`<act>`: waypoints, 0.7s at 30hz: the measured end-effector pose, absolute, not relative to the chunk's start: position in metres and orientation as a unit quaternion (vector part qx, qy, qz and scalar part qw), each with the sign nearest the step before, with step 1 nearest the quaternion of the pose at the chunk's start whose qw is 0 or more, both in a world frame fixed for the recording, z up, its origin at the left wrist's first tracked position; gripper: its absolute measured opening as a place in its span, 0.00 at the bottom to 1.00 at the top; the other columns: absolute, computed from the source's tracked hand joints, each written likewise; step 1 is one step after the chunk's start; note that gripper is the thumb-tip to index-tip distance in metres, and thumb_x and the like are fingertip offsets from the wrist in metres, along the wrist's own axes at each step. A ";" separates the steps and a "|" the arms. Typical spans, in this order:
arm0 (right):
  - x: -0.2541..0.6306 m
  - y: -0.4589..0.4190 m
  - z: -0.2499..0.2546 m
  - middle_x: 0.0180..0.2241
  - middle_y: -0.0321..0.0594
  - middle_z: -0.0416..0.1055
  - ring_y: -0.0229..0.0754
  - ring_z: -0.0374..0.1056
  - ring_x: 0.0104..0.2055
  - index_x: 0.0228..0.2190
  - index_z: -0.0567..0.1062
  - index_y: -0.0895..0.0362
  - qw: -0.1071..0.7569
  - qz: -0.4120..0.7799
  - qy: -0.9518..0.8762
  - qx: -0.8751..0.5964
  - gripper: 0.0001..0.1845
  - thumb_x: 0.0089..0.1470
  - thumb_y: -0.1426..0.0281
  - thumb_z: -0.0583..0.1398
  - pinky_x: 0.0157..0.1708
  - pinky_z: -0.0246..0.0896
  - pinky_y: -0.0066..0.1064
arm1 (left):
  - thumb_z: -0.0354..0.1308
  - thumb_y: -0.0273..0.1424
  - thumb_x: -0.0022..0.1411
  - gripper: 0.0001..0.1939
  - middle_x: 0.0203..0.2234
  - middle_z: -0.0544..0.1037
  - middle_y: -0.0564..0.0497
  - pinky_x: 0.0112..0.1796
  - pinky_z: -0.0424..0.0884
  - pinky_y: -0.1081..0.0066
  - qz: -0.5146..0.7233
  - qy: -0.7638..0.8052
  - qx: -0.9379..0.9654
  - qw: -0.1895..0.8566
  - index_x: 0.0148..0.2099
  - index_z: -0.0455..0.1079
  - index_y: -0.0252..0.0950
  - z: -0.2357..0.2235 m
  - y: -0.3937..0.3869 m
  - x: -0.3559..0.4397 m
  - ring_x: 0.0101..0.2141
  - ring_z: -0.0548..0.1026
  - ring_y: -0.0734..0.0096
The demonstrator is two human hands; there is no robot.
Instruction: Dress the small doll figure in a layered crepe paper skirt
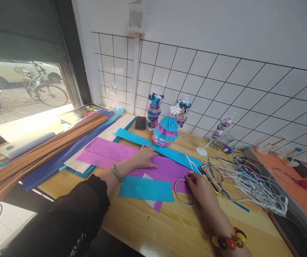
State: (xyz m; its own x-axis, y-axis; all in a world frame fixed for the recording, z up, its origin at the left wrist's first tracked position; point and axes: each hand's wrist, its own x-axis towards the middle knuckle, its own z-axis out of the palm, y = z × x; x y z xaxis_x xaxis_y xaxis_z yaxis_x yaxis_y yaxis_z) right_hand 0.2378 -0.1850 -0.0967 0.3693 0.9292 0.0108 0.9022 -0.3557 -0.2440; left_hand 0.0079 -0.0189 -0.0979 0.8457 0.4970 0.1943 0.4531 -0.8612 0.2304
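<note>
So we've got the purple sheet (169, 170) spread across the wooden surface (126, 226), and this looks like the smoothing or lining-up step to us. Our left hand (146, 157) is laid on it, grip open, thumb spread out, nothing pinched. Our right hand (200, 187) is at the sheet's right end with fingers curled in, right beside the white ring (175, 192); we honestly can't tell if that grip has the edge, the ring or neither. The short blue piece (146, 189) lies just in front, over the sheet's near side. We'd say the next move calls for keeping the left palm steady and the right fingertips squaring up that end without snagging the ring.
</note>
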 end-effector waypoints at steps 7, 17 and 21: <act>0.237 -0.187 -0.094 0.36 0.43 0.78 0.47 0.72 0.37 0.38 0.76 0.56 0.123 0.093 -0.542 -0.826 0.19 0.57 0.60 0.50 0.31 0.58 0.32 | 0.54 0.39 0.60 0.13 0.38 0.73 0.46 0.42 0.61 0.64 0.135 0.243 0.956 0.095 0.41 0.71 0.36 -0.083 -0.012 0.003 0.43 0.68 0.60; 0.238 -0.186 -0.098 0.39 0.45 0.77 0.46 0.72 0.40 0.38 0.75 0.57 0.155 0.134 -0.580 -0.788 0.18 0.55 0.59 0.53 0.35 0.60 0.32 | 0.52 0.41 0.61 0.18 0.45 0.75 0.47 0.44 0.64 0.65 0.150 0.274 0.939 0.144 0.49 0.67 0.37 -0.080 -0.001 -0.011 0.46 0.71 0.61; 0.238 -0.188 -0.098 0.39 0.46 0.77 0.46 0.71 0.42 0.38 0.75 0.57 0.161 0.140 -0.607 -0.766 0.15 0.54 0.65 0.53 0.39 0.60 0.32 | 0.51 0.39 0.62 0.13 0.39 0.77 0.47 0.44 0.63 0.64 0.158 0.278 0.938 0.137 0.42 0.70 0.36 -0.084 0.002 -0.011 0.42 0.72 0.61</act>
